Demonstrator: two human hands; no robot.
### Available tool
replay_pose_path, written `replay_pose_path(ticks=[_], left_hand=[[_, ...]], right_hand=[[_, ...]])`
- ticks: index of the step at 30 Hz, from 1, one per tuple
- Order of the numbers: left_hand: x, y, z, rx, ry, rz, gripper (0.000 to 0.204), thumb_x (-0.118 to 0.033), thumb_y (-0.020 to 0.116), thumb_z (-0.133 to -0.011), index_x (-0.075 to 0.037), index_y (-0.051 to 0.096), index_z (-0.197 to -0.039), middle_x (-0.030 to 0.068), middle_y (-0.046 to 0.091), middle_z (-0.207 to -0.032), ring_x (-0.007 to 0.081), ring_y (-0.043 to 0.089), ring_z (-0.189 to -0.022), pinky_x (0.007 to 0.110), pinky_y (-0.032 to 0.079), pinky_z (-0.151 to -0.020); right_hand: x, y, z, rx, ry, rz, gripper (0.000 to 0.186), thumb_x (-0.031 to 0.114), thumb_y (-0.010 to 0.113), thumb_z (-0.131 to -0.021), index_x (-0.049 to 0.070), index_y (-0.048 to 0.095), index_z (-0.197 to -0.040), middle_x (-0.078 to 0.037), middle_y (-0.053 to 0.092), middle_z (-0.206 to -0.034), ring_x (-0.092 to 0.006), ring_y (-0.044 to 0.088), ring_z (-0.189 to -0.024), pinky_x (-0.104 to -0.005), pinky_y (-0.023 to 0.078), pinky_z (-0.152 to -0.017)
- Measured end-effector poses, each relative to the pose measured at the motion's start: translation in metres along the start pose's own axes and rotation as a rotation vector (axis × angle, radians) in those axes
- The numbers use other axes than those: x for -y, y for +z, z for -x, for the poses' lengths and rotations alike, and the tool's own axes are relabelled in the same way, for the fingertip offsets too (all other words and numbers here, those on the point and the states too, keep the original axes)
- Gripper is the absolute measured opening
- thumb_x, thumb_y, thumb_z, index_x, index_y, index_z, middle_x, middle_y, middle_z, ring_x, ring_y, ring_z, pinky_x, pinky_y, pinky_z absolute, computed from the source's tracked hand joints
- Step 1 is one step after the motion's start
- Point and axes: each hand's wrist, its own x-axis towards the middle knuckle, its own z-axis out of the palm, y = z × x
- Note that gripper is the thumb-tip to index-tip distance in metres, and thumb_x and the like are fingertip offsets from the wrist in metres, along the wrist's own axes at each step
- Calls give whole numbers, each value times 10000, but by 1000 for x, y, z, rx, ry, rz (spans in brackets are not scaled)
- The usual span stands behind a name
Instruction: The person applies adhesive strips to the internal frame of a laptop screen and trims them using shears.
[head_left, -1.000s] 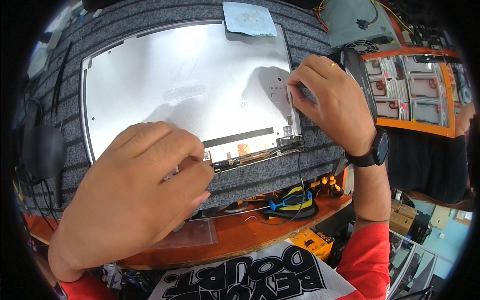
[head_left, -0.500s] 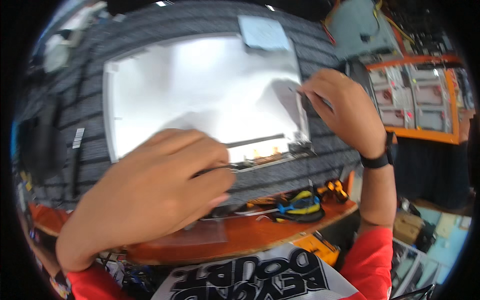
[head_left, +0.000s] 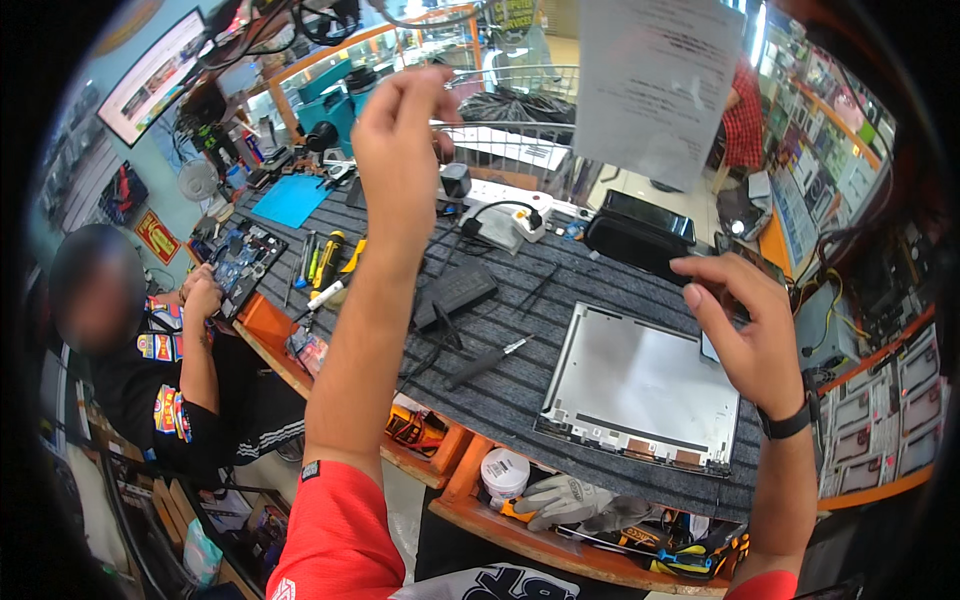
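Observation:
A flat silver display panel (head_left: 640, 385) lies on the dark striped mat (head_left: 480, 410), with a narrow circuit strip along its near edge. My right hand (head_left: 745, 325) hovers over the panel's far right corner, thumb and forefinger apart, holding nothing. Beside its thumb a bit of a pale blue piece (head_left: 708, 347) shows, mostly hidden by the hand. My left hand (head_left: 400, 130) is raised high at the far side of the bench, in front of a wire rack (head_left: 510, 135). Its fingers are bent together; anything between them is too small to make out.
Left of the panel lie a screwdriver (head_left: 490, 362) and a black power adapter (head_left: 465, 295). A black case (head_left: 640, 245) sits behind it. Below, an open drawer holds gloves (head_left: 570, 500) and pliers (head_left: 700, 560). At left a co-worker's hand (head_left: 202, 290) is by a circuit board (head_left: 240, 260).
My left hand has left the panel's near edge and risen to the far left. My right hand has come off the panel's right edge and opened. The view has swung up and left.

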Motion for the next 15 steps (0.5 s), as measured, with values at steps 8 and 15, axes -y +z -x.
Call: replay_pose_path(ticks=[8,15], left_hand=[[11,-5,-143,-14,59,35,261,-266,699,-1019,-27,748,-1113,57,754,-1040,157,690,-964,325,530,-828],[9,8,-161,159,-220,416,232,-288,736,-1005,-78,750,-1102,40,749,-1029,172,687,-957,352,543,-845]], right_hand=[[27,30,-40,8,-31,-53,225,104,726,-981,48,760,-1196,-67,726,-956,-145,642,-810,-276,464,-691],[28,31,-39,24,-33,-18,237,106,735,-972,51,762,-1201,-57,716,-934,-143,649,-823,-278,471,-712]])
